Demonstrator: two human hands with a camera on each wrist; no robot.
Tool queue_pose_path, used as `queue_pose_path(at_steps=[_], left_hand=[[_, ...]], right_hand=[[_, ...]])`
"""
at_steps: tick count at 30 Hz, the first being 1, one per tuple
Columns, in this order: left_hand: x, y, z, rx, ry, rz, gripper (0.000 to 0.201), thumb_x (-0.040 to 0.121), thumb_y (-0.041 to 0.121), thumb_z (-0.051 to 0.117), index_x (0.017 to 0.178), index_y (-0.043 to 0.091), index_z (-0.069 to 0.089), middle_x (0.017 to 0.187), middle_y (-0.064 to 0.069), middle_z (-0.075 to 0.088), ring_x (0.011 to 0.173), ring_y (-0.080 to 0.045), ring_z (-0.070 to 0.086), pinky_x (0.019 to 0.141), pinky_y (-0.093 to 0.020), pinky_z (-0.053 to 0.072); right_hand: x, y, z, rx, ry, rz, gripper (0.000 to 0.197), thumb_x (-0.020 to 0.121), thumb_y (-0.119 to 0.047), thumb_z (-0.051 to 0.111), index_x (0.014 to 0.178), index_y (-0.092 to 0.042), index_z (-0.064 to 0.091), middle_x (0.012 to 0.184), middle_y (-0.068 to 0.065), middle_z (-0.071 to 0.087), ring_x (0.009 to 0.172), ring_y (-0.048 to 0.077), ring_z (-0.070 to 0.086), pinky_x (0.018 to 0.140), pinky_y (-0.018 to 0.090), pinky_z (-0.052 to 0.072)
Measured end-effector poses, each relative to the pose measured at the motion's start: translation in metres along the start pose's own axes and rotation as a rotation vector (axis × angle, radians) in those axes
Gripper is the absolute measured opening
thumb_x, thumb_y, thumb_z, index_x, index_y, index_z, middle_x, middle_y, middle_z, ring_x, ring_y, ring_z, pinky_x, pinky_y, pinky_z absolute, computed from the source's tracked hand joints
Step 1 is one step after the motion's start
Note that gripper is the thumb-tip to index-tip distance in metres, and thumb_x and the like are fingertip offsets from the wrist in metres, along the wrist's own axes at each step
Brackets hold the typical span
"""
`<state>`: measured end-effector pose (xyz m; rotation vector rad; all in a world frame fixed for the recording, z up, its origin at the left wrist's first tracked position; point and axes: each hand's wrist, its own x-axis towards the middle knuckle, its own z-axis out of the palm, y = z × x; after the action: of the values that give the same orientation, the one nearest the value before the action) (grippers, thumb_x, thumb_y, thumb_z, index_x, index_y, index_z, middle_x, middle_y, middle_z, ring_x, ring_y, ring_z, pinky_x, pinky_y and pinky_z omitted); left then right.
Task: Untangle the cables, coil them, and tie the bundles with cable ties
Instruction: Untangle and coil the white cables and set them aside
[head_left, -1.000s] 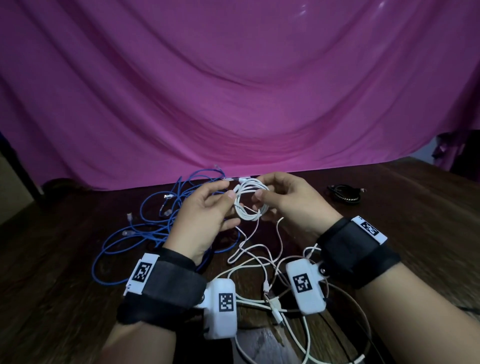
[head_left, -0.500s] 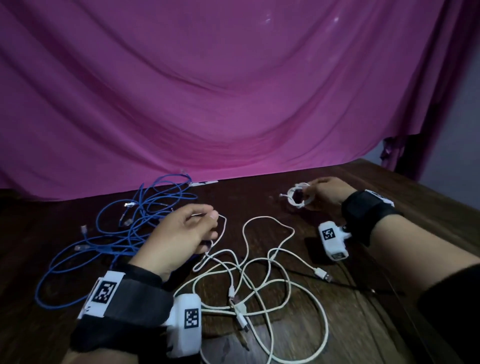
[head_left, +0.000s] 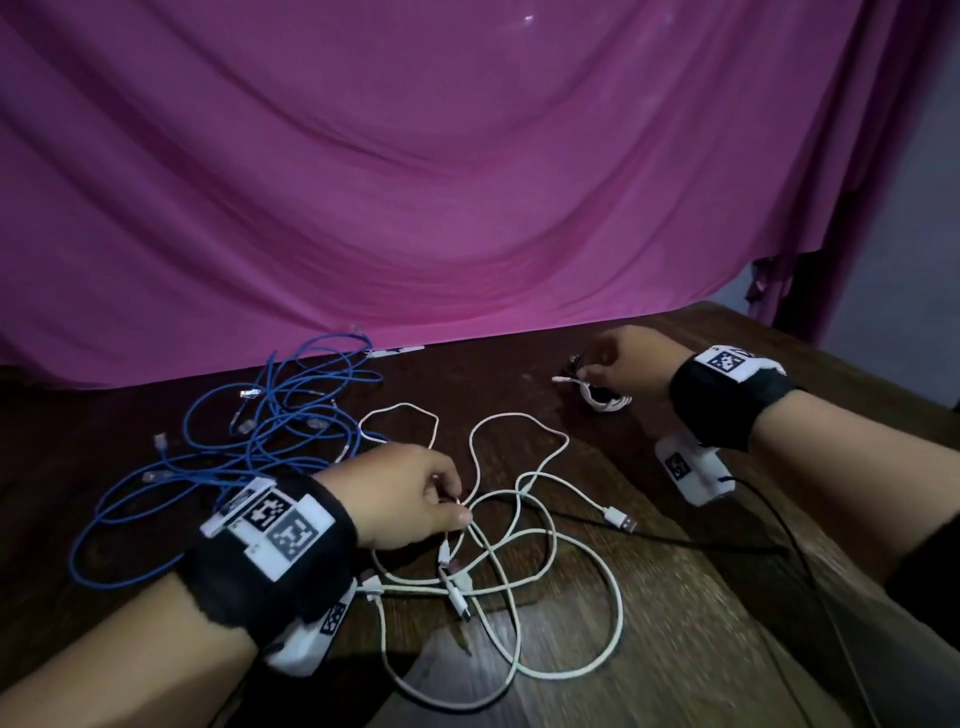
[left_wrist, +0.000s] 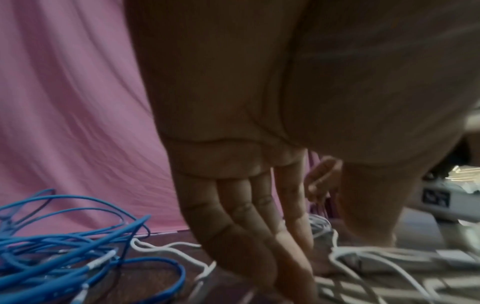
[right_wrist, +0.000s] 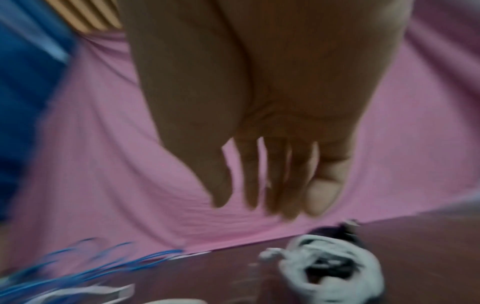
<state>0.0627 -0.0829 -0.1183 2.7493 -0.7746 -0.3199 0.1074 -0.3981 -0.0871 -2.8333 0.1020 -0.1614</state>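
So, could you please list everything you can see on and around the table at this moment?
blue cables: several, count unclear, blue, a loose tangle on the left of the table.
loose white cables: more than one, white, tangled in the middle near the front, a USB plug at one free end.
coiled white cable: one, white, far right, lying on the table beneath the right hand.
black bundle: one, black, just behind the white coil; too dark to identify.
thin black cable: one, black, running across the right side.
table: one, dark brown wood.
curtain: one, pink, behind the table.
left hand: pinches a loose white cable.
right hand: open above the coil, fingers straight.
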Motion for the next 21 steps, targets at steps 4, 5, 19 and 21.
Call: queue_pose_path(at_steps=[4, 5, 19, 21], left_hand=[[-0.003, 0.013, 0.015, 0.154, -0.02, 0.031, 0.033, 0.084, 0.056, 0.071, 0.1, 0.028, 0.062, 0.084, 0.011, 0.066, 0.08, -0.012, 0.062, 0.076, -0.028, 0.052], [-0.005, 0.015, 0.016, 0.175, -0.02, 0.039, 0.029, 0.085, 0.05, 0.071, 0.099, 0.027, 0.06, 0.083, 0.01, 0.065, 0.08, -0.013, 0.061, 0.076, -0.028, 0.051], [-0.043, -0.023, -0.054, -0.352, 0.282, -0.024, 0.003, 0.093, 0.018, 0.071, 0.094, 0.019, 0.068, 0.073, 0.006, 0.069, 0.063, -0.008, 0.059, 0.073, -0.027, 0.047], [-0.049, -0.024, -0.058, -0.347, 0.201, -0.062, 0.016, 0.092, 0.02, 0.072, 0.108, 0.024, 0.069, 0.092, 0.006, 0.075, 0.084, -0.013, 0.07, 0.089, -0.028, 0.052]], right_hand=[[-0.042, -0.039, 0.018, 0.168, -0.356, -0.2, 0.007, 0.092, -0.027, 0.073, 0.098, -0.023, 0.076, 0.065, -0.01, 0.068, 0.048, 0.001, 0.055, 0.048, 0.019, 0.045], [-0.049, -0.047, 0.025, 0.109, -0.435, -0.236, 0.013, 0.092, -0.027, 0.074, 0.105, -0.024, 0.074, 0.07, -0.009, 0.07, 0.054, 0.005, 0.06, 0.055, 0.024, 0.053], [-0.054, -0.058, -0.025, 0.504, -0.102, -0.171, 0.006, 0.092, -0.007, 0.068, 0.088, -0.01, 0.072, 0.065, 0.008, 0.07, 0.05, 0.019, 0.065, 0.043, 0.022, 0.048], [-0.06, -0.068, -0.047, 0.723, -0.027, -0.184, 0.003, 0.094, -0.005, 0.066, 0.092, -0.006, 0.068, 0.076, 0.018, 0.072, 0.062, 0.027, 0.07, 0.049, 0.029, 0.056]])
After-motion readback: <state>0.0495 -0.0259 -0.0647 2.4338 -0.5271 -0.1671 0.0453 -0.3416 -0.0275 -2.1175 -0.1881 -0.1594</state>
